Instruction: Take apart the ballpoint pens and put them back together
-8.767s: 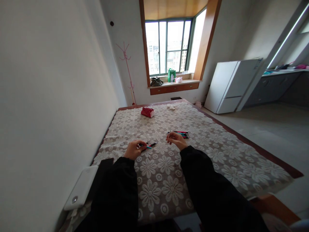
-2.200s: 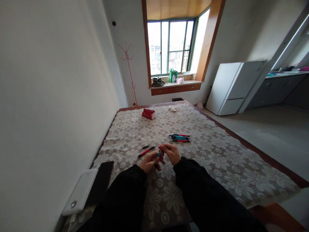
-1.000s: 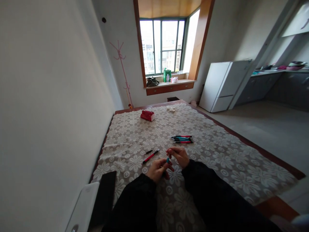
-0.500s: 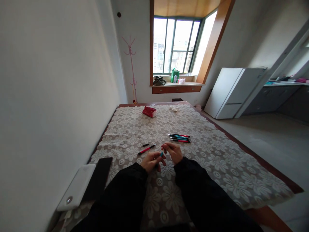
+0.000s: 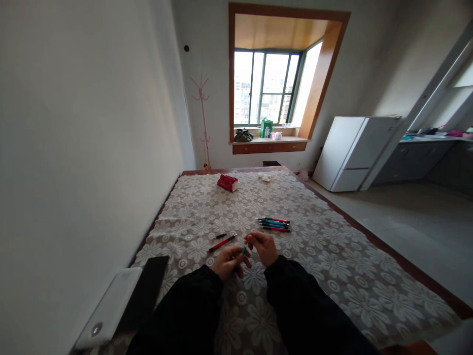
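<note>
My left hand point(image 5: 228, 260) and my right hand point(image 5: 263, 246) meet over the flowered lace cloth point(image 5: 332, 266), both pinching a small teal pen part point(image 5: 244, 250) between their fingertips. A red and black pen point(image 5: 222, 242) lies just beyond my left hand, with a short black piece point(image 5: 220, 235) beside it. Several red, teal and black pens point(image 5: 274, 224) lie in a neat row beyond my right hand.
A white power bank point(image 5: 107, 309) and a dark phone point(image 5: 144, 293) lie at the near left corner by the wall. A red packet point(image 5: 227, 182) and a small white item point(image 5: 264, 176) sit at the far end. A white fridge point(image 5: 354, 153) stands on the right.
Both hands came together from apart and now work the teal piece close to my body. The red pen was laid down on the cloth. The view has tilted up slightly.
</note>
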The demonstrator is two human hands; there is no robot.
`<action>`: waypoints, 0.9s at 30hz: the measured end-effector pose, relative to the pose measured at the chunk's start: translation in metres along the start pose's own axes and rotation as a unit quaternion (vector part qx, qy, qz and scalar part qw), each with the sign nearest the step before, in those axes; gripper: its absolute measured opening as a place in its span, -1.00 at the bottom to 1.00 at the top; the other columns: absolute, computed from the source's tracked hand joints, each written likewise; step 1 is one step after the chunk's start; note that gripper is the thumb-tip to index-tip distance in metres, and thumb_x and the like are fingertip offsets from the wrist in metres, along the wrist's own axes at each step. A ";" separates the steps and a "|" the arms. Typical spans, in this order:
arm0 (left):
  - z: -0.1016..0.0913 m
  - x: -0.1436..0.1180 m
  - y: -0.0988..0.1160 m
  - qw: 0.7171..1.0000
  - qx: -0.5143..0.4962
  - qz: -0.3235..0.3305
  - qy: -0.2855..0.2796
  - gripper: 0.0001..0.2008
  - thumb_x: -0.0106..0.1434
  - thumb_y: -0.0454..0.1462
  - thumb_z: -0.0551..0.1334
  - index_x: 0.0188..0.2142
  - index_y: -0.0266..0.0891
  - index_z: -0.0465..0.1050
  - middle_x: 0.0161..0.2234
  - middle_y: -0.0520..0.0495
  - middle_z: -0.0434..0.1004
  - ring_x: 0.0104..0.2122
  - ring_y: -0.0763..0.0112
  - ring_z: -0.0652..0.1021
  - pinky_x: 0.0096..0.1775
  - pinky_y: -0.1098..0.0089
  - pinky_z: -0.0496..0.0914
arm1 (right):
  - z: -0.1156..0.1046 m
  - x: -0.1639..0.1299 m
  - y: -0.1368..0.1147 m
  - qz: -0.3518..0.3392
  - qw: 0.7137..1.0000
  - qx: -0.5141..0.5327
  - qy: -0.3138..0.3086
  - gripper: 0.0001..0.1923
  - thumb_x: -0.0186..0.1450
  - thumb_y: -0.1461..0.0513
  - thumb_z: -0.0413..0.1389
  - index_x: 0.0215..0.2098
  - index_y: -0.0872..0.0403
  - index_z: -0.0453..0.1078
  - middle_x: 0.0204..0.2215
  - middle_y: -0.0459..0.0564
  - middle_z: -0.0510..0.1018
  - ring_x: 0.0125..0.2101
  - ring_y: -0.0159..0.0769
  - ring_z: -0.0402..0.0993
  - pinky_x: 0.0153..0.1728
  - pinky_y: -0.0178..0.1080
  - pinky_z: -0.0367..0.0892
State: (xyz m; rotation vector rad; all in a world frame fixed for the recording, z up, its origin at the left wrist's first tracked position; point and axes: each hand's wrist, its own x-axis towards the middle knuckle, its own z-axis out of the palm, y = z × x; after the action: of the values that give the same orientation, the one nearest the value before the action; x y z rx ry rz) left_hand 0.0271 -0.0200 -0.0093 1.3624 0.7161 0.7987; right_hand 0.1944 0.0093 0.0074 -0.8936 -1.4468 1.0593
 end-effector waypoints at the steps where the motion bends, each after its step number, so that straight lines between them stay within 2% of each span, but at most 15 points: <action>1: 0.000 0.000 0.000 1.000 -0.003 0.001 0.002 -0.55 0.23 0.05 0.20 -0.17 -0.32 0.40 -0.37 -0.14 0.58 -0.66 0.52 0.52 -0.63 0.58 0.28 | 0.000 -0.001 -0.001 -0.011 1.000 -0.009 0.006 -0.72 0.22 0.04 0.17 -0.44 0.08 0.51 -0.57 -0.06 0.52 -0.59 -0.37 0.36 -0.55 -0.30 0.30; 4: 0.000 0.000 0.001 1.000 -0.004 -0.001 -0.004 -0.54 0.21 0.05 0.22 -0.19 -0.34 0.40 -0.38 -0.14 0.58 -0.65 0.51 0.53 -0.62 0.57 0.31 | 0.000 -0.001 0.001 -0.021 1.000 -0.004 0.003 -0.72 0.23 0.04 0.16 -0.42 0.08 0.52 -0.54 -0.05 0.53 -0.56 -0.36 0.39 -0.52 -0.30 0.33; 8: -0.002 0.001 0.000 1.000 -0.014 -0.002 -0.017 -0.53 0.20 0.07 0.22 -0.20 -0.33 0.39 -0.37 -0.15 0.59 -0.63 0.48 0.54 -0.58 0.53 0.37 | 0.001 0.001 0.005 0.006 0.999 0.047 -0.015 -0.68 0.22 0.01 0.16 -0.43 0.10 0.50 -0.55 -0.05 0.53 -0.61 -0.38 0.35 -0.58 -0.31 0.30; 14: -0.003 0.001 -0.001 0.999 -0.035 0.000 -0.035 -0.52 0.17 0.07 0.25 -0.20 -0.34 0.36 -0.40 -0.15 0.58 -0.63 0.45 0.55 -0.57 0.51 0.37 | 0.002 0.002 0.001 -0.020 1.000 0.006 -0.015 -0.71 0.20 0.03 0.19 -0.45 0.10 0.51 -0.57 -0.07 0.52 -0.57 -0.37 0.37 -0.52 -0.30 0.33; 17: -0.002 0.002 -0.001 0.999 -0.041 0.011 -0.022 -0.52 0.16 0.07 0.26 -0.22 -0.34 0.35 -0.43 -0.15 0.57 -0.60 0.43 0.56 -0.55 0.52 0.36 | 0.002 0.001 0.004 -0.007 0.999 0.024 -0.020 -0.70 0.21 0.02 0.19 -0.44 0.11 0.51 -0.57 -0.07 0.52 -0.57 -0.37 0.38 -0.51 -0.31 0.33; 21: -0.002 0.003 -0.002 0.999 -0.027 0.014 0.011 -0.52 0.18 0.07 0.24 -0.23 -0.33 0.35 -0.46 -0.09 0.55 -0.66 0.49 0.51 -0.61 0.54 0.31 | 0.003 0.001 0.009 0.034 0.995 0.083 -0.052 -0.67 0.21 0.00 0.18 -0.42 0.11 0.50 -0.62 -0.10 0.49 -0.62 -0.37 0.38 -0.58 -0.32 0.29; 27: -0.001 0.002 0.000 0.999 -0.002 0.027 0.028 -0.57 0.22 0.05 0.21 -0.22 -0.31 0.38 -0.42 -0.08 0.54 -0.64 0.50 0.51 -0.59 0.53 0.31 | 0.004 -0.001 0.005 0.031 0.996 0.075 -0.041 -0.67 0.21 -0.01 0.19 -0.36 0.10 0.51 -0.58 -0.09 0.51 -0.60 -0.38 0.39 -0.56 -0.31 0.30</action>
State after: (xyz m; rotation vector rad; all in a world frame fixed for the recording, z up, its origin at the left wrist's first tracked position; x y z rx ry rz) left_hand 0.0273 -0.0183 -0.0095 1.3650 0.7236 0.8835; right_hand 0.1902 0.0099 0.0020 -0.7986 -1.3940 1.2465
